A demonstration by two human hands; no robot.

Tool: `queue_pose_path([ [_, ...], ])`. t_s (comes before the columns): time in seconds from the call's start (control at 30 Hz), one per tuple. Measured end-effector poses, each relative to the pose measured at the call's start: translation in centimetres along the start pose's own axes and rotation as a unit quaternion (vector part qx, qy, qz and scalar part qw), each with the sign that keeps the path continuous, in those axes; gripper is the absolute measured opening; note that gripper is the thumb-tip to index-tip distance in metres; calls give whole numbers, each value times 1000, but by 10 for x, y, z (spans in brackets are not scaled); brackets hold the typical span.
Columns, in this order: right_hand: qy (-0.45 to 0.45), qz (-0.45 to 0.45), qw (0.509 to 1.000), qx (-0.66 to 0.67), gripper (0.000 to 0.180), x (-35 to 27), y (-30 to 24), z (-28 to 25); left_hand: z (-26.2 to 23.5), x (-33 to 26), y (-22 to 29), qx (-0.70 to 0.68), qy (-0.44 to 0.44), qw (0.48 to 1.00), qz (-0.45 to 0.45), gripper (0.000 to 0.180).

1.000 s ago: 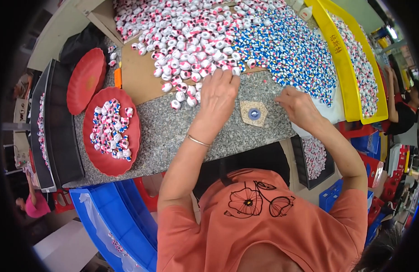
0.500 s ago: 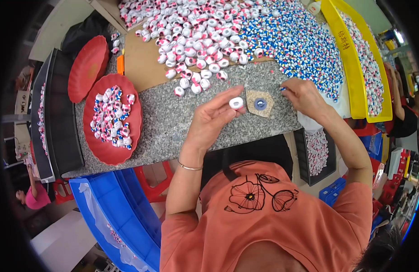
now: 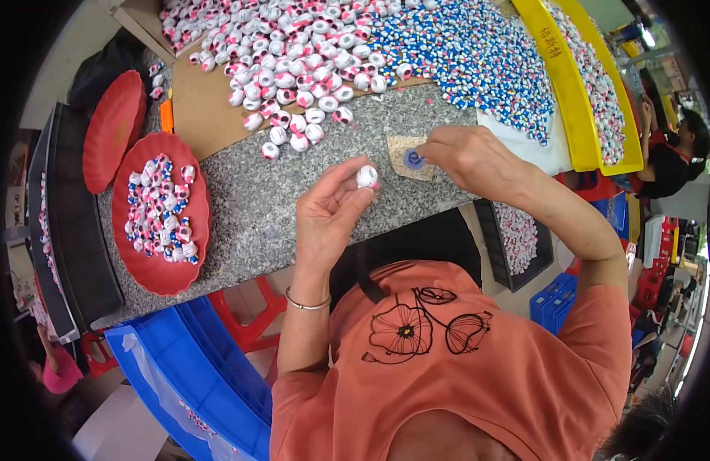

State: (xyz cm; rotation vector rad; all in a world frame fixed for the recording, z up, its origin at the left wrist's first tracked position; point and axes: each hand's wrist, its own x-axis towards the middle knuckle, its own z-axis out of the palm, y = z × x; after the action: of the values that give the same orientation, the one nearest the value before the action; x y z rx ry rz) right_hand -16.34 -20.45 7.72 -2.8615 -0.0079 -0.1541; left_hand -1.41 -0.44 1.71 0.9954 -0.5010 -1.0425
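Note:
My left hand (image 3: 330, 213) holds a small white and pink round cap (image 3: 367, 176) between thumb and fingertips, above the grey speckled table (image 3: 247, 207). My right hand (image 3: 466, 155) rests just right of it, its fingertips pinching a small blue round piece (image 3: 414, 160) over a tan square pad (image 3: 405, 146). A pile of white and pink caps (image 3: 293, 46) lies at the back of the table, and beside it a heap of small blue and white pieces (image 3: 478, 54).
A red plate (image 3: 151, 273) holding several finished pieces sits at the left, with an empty red plate (image 3: 109, 131) behind it. Yellow trays (image 3: 577, 107) of pieces stand at the right, blue bins (image 3: 193, 384) below the table edge. Another person (image 3: 677, 154) works far right.
My left hand drew back from the white and pink pile with one cap and lifted it near my right hand, which has shifted onto the blue piece on the pad.

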Motion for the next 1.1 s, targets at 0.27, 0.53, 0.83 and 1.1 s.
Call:
queue_pose_path([
  [0.27, -33, -30, 999, -13, 26, 8, 0, 8, 11, -4, -3, 83, 43, 995, 37, 36],
  [0.53, 65, 16, 996, 51, 16, -2, -7, 6, 26, 8, -22, 236, 52, 959, 150, 33],
  [0.83, 9, 312, 763, 566, 16, -14, -22, 0, 34, 10, -25, 347, -10, 905, 246, 36],
  [1.1, 125, 75, 921, 362, 8, -14, -33, 5, 29, 6, -10, 68, -136, 988, -24, 27],
])
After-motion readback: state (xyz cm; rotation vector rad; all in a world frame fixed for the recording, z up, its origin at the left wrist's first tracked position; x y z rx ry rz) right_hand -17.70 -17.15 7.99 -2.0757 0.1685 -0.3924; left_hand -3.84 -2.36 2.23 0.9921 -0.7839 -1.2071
